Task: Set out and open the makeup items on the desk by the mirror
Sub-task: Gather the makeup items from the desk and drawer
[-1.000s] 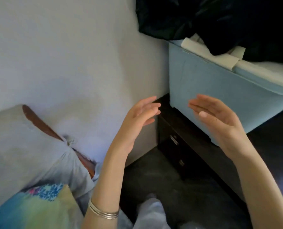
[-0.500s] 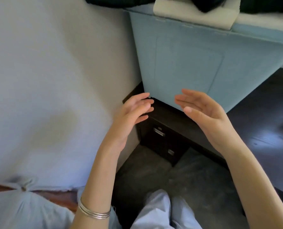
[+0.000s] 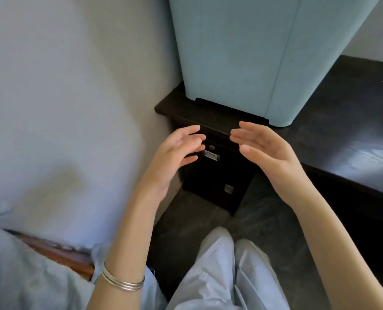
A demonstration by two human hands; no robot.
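Note:
My left hand [image 3: 174, 153] and my right hand [image 3: 264, 151] are raised side by side, palms facing each other, fingers spread and holding nothing. They hover in front of the dark wooden desk [image 3: 342, 135], just before its left front edge. On the desk's left end stands a tall light-blue case [image 3: 242, 52] with a black strip at its base. No makeup items and no mirror glass are visible.
A pale wall [image 3: 74, 86] runs along the left. Dark drawers with metal pulls [image 3: 211, 155] sit under the desk's left end. My light trouser legs [image 3: 226, 271] rest over dark floor, and pale fabric over a wooden edge [image 3: 58, 256] lies at lower left.
The view has tilted down and swung right: the blue case now fills the top and more desk shows. Both hands kept their open, facing pose and drew slightly closer together.

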